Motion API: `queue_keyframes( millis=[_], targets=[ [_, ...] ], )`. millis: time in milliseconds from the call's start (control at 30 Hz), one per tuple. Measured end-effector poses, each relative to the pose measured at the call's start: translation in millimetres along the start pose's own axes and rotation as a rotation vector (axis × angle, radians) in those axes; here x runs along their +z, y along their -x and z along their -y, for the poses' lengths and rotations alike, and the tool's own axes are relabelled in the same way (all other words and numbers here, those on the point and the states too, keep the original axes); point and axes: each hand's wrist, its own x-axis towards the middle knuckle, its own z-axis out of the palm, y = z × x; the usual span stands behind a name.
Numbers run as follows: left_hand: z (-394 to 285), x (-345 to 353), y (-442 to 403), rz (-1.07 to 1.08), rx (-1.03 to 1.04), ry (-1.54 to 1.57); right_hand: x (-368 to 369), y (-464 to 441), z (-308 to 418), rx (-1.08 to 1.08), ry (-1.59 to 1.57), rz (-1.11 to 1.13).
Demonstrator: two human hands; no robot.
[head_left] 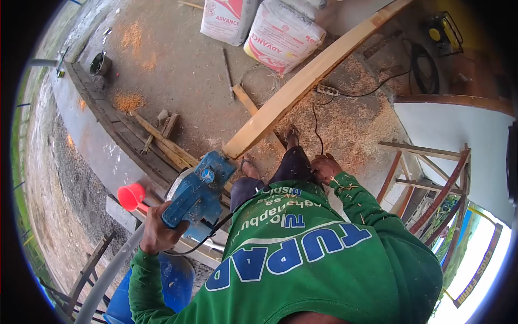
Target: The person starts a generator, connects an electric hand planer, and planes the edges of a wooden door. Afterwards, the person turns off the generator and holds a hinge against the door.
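My left hand [162, 229] is closed around the rear handle of a blue electric planer [197, 197], held out at my left. The planer's front end is beside the near end of a long wooden plank [318, 73]; whether they touch I cannot tell. The plank slopes away to the upper right. My right hand [326, 168] is beside my right thigh, its fingers bent against the dark trousers [294, 167]. A black cord [317, 127] runs down close to those fingers. What they grip, if anything, is hidden.
Wood shavings [350, 116] cover the ground around a power strip [327, 90]. Beyond stand printed sacks [283, 35]. A red dipper [131, 196] and blue drum [175, 281] are at left, a wooden frame [426, 154] at right. Loose timber [162, 140] lies by the low ledge.
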Motion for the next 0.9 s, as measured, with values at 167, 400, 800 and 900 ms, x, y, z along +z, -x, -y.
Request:
queue_keyframes(
  millis=[167, 400, 800, 900],
  targets=[
    [6, 14, -40, 0.028, 0.077, 0.062, 3, 28, -14, 0.128, 0.013, -0.069],
    [-59, 19, -122, 0.137, 0.033, 0.068, 26, 61, -41, 0.153, 0.076, -0.170],
    [-171, 54, -259, 0.133, -0.015, 0.099, 65, 39, -103, 0.153, -0.146, -0.168],
    [-208, 65, -304, 0.152, 0.028, 0.166, 64, 25, -130, 0.227, -0.563, -0.210]
  ],
)
